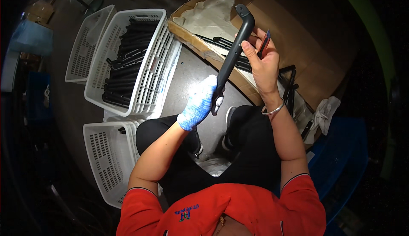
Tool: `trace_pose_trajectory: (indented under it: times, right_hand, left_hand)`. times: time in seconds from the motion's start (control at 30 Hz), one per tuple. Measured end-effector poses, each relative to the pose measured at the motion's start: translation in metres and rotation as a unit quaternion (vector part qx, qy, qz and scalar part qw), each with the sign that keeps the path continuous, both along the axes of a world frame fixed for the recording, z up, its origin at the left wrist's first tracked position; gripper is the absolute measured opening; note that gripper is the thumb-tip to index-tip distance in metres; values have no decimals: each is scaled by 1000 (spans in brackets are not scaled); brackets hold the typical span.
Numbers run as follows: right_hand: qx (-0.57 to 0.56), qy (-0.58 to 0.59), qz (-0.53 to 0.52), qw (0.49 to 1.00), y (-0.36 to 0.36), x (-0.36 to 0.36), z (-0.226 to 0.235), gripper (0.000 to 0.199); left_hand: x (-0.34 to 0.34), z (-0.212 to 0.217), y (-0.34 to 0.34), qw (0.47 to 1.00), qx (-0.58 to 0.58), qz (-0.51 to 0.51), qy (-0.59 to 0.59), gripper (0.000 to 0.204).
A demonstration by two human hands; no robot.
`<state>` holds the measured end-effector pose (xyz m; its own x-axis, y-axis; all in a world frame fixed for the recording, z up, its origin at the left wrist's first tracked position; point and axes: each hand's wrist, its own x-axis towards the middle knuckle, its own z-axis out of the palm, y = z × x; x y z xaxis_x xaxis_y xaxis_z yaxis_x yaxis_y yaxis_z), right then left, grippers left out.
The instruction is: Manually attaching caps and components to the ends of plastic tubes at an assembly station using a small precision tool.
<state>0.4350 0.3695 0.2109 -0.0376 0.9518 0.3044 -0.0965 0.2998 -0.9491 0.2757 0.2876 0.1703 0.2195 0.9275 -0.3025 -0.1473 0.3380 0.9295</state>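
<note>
A long black tube with a bent, flattened end slants up and to the right between my hands. Round its lower end wraps my left hand, in a blue-and-white knit glove. My right hand is bare, with a bracelet at the wrist; its thumb presses on the tube near the bend. Tucked between that hand's fingers is a small red knife with a dark pointed tip, aimed upward. Some of the fingers behind the tube are hidden.
On the left, a white slotted crate holds several black tubes. Another white crate stands nearer. An open cardboard box with black parts lies ahead and right, a white cloth on its edge. A blue bin sits at right.
</note>
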Motion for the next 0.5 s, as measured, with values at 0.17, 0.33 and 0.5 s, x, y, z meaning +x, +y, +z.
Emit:
trace_pose_trajectory:
  times: [0.17, 0.33, 0.5]
  right_hand:
    - [-19, -7, 12, 1000, 1, 1, 2, 39]
    - [-24, 26, 21, 999, 2, 2, -3, 41]
    - [-32, 30, 28, 999, 2, 5, -2, 41]
  left_hand:
    - [-3, -3, 3, 999, -43, -1, -24, 50]
    - [0, -1, 0, 999, -23, -6, -24, 49]
    - [-3, -7, 0, 998, 46, -35, -2, 44]
